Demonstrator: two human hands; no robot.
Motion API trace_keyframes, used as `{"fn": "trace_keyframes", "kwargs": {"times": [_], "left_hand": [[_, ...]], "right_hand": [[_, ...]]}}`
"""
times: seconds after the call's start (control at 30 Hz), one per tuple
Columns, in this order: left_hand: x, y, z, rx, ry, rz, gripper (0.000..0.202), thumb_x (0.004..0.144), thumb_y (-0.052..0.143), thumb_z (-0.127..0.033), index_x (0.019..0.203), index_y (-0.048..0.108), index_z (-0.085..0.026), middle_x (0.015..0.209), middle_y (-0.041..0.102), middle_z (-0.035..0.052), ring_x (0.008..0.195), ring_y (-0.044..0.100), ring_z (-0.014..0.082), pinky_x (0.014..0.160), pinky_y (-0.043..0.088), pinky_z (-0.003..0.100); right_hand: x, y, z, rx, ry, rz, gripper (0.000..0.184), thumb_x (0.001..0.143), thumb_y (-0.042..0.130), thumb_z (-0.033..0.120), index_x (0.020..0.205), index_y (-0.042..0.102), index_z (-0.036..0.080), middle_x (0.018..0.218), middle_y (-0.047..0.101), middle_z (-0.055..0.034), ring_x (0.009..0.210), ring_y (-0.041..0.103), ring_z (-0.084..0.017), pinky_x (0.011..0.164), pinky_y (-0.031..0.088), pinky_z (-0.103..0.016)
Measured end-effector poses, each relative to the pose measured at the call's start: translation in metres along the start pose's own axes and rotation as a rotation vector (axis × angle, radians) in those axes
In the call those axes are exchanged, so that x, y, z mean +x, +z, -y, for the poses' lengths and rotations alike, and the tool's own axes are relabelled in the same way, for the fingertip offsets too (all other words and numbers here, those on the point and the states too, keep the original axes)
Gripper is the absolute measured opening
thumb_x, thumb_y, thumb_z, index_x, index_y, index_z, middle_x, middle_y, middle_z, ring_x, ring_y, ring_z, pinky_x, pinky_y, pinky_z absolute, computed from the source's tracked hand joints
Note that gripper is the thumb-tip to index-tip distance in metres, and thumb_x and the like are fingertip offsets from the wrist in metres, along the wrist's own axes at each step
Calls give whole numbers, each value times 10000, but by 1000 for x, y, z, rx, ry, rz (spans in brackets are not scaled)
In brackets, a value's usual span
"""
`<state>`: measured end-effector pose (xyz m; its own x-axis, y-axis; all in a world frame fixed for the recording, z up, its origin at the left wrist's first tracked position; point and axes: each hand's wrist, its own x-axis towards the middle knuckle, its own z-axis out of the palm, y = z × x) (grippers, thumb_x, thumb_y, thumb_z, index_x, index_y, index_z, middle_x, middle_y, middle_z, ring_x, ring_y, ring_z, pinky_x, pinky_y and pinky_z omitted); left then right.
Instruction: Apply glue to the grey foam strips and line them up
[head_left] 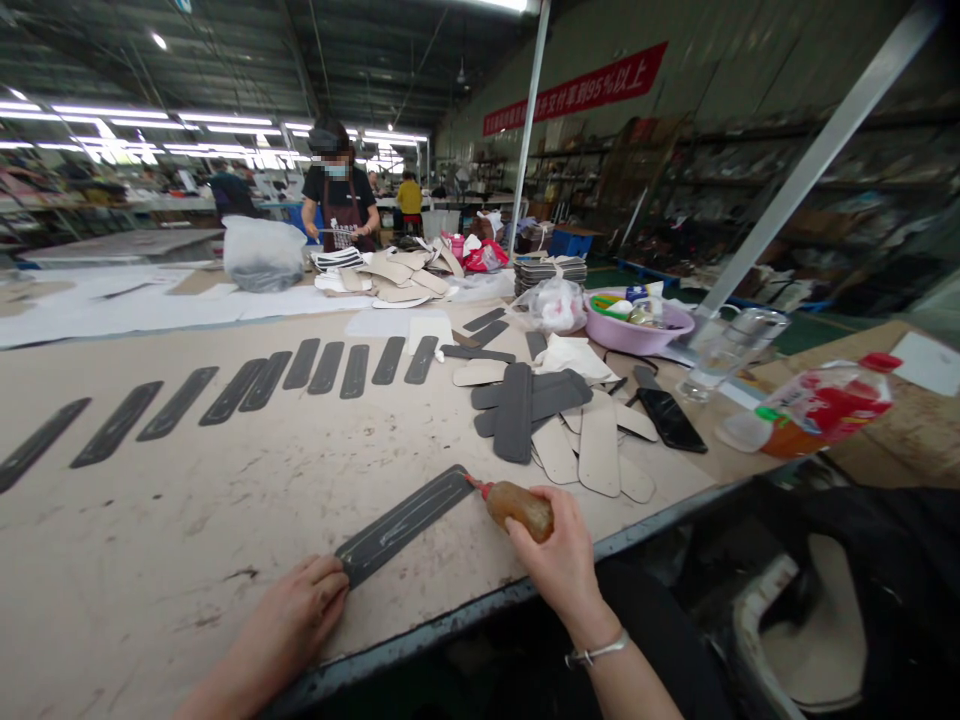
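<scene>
My right hand (551, 555) is wrapped round a brownish glue bottle (525, 508) with a red nozzle. The nozzle tip meets the far right end of a dark grey strip (405, 522) that lies flat on the table. Whitish glue lines run along the strip's upper face. At the strip's near left end, my left hand (304, 610) has its fingers bent together over the edge, gripping or pressing it down. Beyond it, a row of similar dark strips (262, 380) lies spread out, several with shiny marks. A pile of dark and beige pieces (562, 415) is to the right.
On the right are a phone (671, 418), a glass mug (735, 352), a red-labelled bottle (825, 405) lying tilted and a purple basin (637, 330) of items. Near the table's front edge (630, 535) stands a metal post (810, 160) behind the mug. A co-worker (341, 195) stands across the table.
</scene>
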<state>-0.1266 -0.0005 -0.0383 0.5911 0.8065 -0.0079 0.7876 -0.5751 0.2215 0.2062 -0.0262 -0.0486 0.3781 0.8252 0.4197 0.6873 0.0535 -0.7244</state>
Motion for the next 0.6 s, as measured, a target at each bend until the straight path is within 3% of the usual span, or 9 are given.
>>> {"fn": "trace_keyframes", "kwargs": {"times": [0.3, 0.6], "left_hand": [[-1, -3, -6, 33, 12, -10, 304, 900, 366, -170, 779, 643, -199, 838, 635, 39, 805, 616, 168, 736, 487, 260], [-4, 2, 0, 16, 37, -22, 313, 906, 345, -173, 831, 648, -200, 883, 635, 49, 831, 610, 171, 751, 477, 265]], "right_hand": [[-15, -16, 3, 13, -38, 51, 278, 748, 602, 299, 999, 519, 211, 928, 557, -61, 844, 560, -238, 757, 487, -388], [-16, -13, 2, 71, -2, 85, 289, 723, 603, 274, 990, 517, 204, 939, 571, -66, 861, 566, -242, 770, 493, -389]]}}
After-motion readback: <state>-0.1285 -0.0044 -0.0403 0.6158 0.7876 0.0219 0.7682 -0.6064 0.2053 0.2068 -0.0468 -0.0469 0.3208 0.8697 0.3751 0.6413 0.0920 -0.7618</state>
